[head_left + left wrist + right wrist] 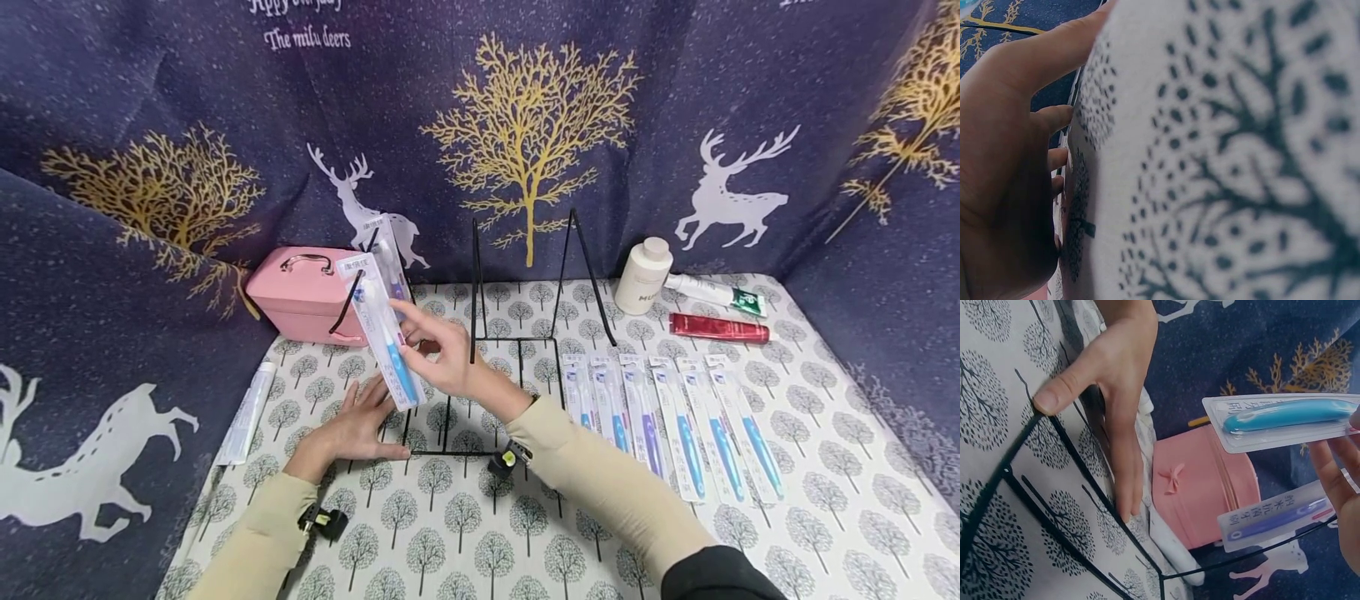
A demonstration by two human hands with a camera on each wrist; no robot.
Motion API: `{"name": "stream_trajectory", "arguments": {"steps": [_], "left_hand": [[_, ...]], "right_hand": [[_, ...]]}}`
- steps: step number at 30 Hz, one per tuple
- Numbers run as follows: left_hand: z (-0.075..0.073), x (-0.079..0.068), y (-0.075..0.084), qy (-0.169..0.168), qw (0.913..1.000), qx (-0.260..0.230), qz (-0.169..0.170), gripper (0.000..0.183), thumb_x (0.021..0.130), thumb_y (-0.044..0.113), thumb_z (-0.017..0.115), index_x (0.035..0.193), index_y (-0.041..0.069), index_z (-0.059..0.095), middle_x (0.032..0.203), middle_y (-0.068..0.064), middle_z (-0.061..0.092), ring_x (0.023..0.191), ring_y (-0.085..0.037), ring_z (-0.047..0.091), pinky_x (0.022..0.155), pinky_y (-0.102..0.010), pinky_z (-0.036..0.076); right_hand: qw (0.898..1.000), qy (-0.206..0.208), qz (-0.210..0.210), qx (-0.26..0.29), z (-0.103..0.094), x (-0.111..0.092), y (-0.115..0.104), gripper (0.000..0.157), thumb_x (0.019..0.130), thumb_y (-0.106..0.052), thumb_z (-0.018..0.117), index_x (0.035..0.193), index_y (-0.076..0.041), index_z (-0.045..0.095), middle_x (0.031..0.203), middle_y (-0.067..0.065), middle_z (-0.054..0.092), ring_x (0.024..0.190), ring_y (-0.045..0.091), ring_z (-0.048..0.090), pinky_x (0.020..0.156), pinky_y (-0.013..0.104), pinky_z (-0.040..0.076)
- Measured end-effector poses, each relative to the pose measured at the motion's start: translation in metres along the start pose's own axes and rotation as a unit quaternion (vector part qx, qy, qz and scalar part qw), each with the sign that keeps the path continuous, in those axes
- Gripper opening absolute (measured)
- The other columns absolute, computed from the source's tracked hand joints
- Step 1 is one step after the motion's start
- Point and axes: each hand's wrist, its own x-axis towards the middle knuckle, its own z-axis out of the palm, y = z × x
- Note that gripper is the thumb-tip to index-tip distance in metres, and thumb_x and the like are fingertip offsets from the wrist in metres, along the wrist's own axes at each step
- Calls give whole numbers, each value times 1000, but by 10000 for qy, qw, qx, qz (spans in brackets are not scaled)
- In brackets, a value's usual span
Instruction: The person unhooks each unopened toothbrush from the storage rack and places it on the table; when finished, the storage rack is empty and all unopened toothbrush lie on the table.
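You are pinching a toothbrush pack [384, 333] between the fingers and thumb of your right hand [444, 354], holding it tilted at the left side of the wire rack [517, 339]. Your left hand [356, 433] is lying spread, gripping nothing, its thumb touching a corner of the rack's base. If the pack is catching on a wire as you move it, a push could be tipping or sliding the rack, since your thumb is giving only light bracing. A careless nudge could also be knocking the second pack [390, 258], which is standing close behind; whether a wire is passing through either pack, you cannot tell.

As for containers, your held pack is showing one blue-handled brush through clear plastic, the one behind a purple-handled one. Six more packs [678, 429] are lying in a row at the right, each holding a brush. The pink box [300, 292] is sitting closed, hiding its contents, and the bottle [643, 277] is wearing its cap.
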Motion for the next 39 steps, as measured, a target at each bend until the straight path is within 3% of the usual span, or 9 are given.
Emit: {"name": "stream_trajectory", "arguments": {"steps": [6,9,15,22,28,36,39], "left_hand": [[-1,0,0,-126,9998,152,-81,112,64,81,49,148,20,6,153,-11,-9,139,-36,-2,107,-65,0],[0,-1,-1,-203,9995,204,-120,113,64,82,48,148,21,3,152,-11,-14,139,-37,-5,107,-65,-1],[-2,-2,1,-103,9995,-282,-66,115,63,75,59,148,24,1,151,-7,-19,139,-30,-13,106,-65,-4],[-3,-1,0,149,9962,-859,38,113,60,62,73,147,22,14,153,-7,11,141,-25,-9,106,-63,-9],[-5,-1,1,330,9960,-816,168,107,56,53,77,144,19,28,150,-6,24,141,-25,-5,109,-58,-9],[-2,1,0,329,9974,-590,242,88,62,66,69,138,30,39,150,-3,27,141,-29,2,109,-58,-5],[0,2,-1,471,9970,-513,346,86,63,70,65,135,29,43,149,-3,30,140,-30,6,109,-59,-2]], "right_hand": [[9994,-123,-316,117,2,-3,-10,57,71,17,58,123,22,36,82,25,61,66,29,62,53,21,55],[9991,-277,-190,241,3,-5,-16,58,72,17,57,125,21,34,84,25,61,67,30,62,53,22,55],[9988,-457,82,182,4,-10,-29,58,74,13,57,128,16,36,86,22,63,72,27,63,57,21,55],[9987,-514,4,11,5,-11,-45,56,74,10,59,127,14,40,85,19,64,73,23,63,60,17,54],[9984,-568,-24,-75,5,-12,-52,56,75,8,58,128,10,42,84,16,64,73,18,62,62,14,53],[9967,-762,-270,-43,4,-15,-58,56,75,8,57,129,12,39,84,15,64,73,16,63,62,13,52],[9964,-808,-257,58,4,-16,-62,55,75,9,57,127,14,40,83,15,64,72,18,62,61,14,53]]}}
